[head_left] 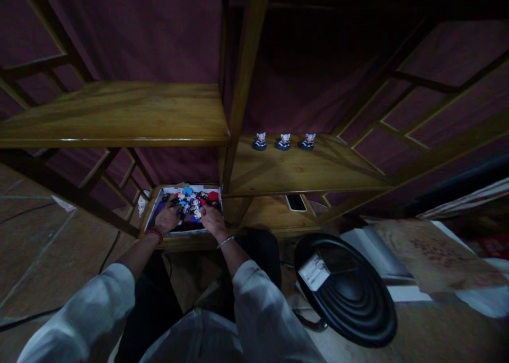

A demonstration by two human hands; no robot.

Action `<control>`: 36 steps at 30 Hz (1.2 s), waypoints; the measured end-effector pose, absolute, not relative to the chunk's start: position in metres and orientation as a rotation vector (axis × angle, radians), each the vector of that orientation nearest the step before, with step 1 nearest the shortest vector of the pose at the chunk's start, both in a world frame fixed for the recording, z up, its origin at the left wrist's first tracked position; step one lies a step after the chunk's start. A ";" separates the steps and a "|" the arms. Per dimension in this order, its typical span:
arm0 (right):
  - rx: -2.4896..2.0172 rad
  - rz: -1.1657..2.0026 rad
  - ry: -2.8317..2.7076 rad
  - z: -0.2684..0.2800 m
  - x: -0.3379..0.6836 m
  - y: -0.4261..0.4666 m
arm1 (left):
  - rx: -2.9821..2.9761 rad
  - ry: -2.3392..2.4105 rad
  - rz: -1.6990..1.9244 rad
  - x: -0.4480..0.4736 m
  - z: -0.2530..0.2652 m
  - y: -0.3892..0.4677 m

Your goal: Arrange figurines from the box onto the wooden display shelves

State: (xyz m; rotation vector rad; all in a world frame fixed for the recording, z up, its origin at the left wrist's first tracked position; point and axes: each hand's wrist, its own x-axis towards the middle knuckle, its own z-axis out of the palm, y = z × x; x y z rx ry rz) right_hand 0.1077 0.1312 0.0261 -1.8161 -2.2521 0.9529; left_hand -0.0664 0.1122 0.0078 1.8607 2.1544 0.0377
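A shallow white-edged box [159, 197] on the low left shelf holds many small colourful figurines [186, 194] in blue, red, white and purple. Both hands reach down into it. My left hand [167, 218], with a red bead bracelet at the wrist, is at the box's left side, its fingers curled among the pieces; what they hold is hidden. On the right side, my right hand [213, 219], wearing a silver bangle, has its fingers closed at a small white-and-blue figurine [196, 209]. Dim light blurs the finer details.
Three small figurines on dark bases [283, 142] stand in a row on the right shelf [302, 169]. A phone [296, 202] lies on the shelf below. A black round stool [358, 299] carries a small box [314, 272]. Wooden posts [242, 71] divide the shelving.
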 end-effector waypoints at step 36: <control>-1.843 0.908 -2.196 0.024 0.108 0.129 | 1.794 2.195 0.466 -0.060 0.008 0.158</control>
